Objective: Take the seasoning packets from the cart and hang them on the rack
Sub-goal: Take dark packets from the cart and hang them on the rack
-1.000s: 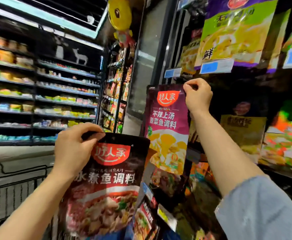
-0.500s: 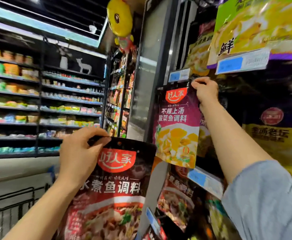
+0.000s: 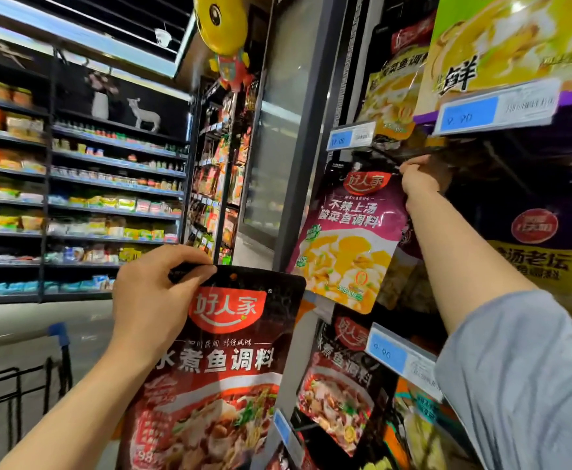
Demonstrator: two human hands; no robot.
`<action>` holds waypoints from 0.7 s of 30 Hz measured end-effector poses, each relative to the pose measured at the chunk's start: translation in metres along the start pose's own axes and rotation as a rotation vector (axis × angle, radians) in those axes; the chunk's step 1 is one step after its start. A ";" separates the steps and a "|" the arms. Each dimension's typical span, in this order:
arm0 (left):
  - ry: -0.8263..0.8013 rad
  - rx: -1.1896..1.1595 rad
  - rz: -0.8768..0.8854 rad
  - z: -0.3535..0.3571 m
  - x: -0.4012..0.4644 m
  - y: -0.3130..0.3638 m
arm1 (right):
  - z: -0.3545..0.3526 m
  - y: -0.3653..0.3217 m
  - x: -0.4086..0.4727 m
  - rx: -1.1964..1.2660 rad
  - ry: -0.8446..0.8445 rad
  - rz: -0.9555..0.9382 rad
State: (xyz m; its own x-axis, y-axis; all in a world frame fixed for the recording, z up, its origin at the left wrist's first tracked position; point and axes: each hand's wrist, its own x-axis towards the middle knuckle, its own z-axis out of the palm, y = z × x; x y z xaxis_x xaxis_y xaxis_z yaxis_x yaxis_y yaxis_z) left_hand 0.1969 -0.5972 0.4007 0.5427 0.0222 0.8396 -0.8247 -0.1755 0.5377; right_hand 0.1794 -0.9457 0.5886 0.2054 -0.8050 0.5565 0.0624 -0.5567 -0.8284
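— Head view: what are your hands holding?
— Your left hand (image 3: pixel 149 300) pinches the dark red packet (image 3: pixel 216 374) near you; your right hand (image 3: pixel 420 179) grips the purple packet (image 3: pixel 349 239) at the far-right rack hook (image 3: pixel 384 156).

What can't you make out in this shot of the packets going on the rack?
Head view only:
- Whether the purple packet is on its peg yet: the right hand covers its top corner, and that area is dark.
- Bottom of the red packet in the left hand: cut off by the frame edge.
- Barcode text on the upper price tag: blurred.
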 end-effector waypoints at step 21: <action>-0.083 -0.073 0.086 0.006 -0.007 -0.002 | 0.006 0.062 -0.064 -1.424 -0.516 -0.875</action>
State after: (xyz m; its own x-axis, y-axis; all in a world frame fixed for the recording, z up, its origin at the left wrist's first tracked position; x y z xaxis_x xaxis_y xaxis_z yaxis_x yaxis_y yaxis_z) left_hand 0.1959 -0.6033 0.3938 0.4785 -0.0718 0.8752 -0.8764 -0.1011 0.4709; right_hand 0.1762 -0.9275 0.5016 0.8625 -0.2110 0.4600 -0.4584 -0.7108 0.5334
